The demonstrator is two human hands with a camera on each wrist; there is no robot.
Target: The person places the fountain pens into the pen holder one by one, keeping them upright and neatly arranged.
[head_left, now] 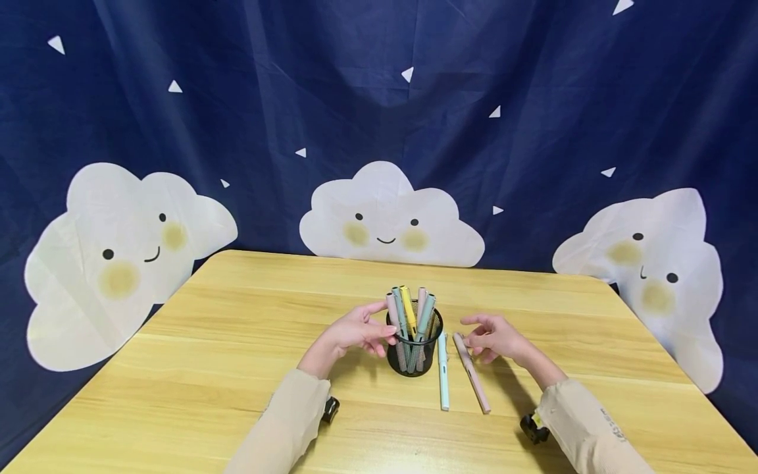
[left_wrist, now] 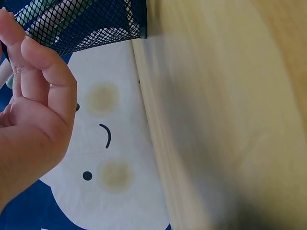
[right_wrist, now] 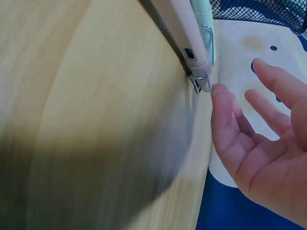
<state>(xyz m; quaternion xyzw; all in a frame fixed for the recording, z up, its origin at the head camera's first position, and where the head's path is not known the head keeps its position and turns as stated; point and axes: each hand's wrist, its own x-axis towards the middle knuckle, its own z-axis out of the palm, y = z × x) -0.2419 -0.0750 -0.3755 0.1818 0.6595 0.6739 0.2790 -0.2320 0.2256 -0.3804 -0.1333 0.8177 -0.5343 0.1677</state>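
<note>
In the head view a black mesh pen holder (head_left: 413,359) stands upright with several capped pens in it, among them a yellow pen (head_left: 408,309). My left hand (head_left: 361,329) holds it at the left side, thumb at the rim. A light blue pen (head_left: 444,378) and a pink pen (head_left: 474,378) lie side by side to its right. My right hand (head_left: 494,337) is at the pink pen's far end, fingers loosely bent and apart. In the right wrist view, a fingertip is right by the pink pen's clip end (right_wrist: 199,76); I cannot tell whether it touches.
Under everything is a light wooden table (head_left: 249,303). Behind its far edge hangs a dark blue curtain (head_left: 260,131) with white smiling clouds (head_left: 385,204) and small white triangles. A small black device (head_left: 535,429) sits at each wrist.
</note>
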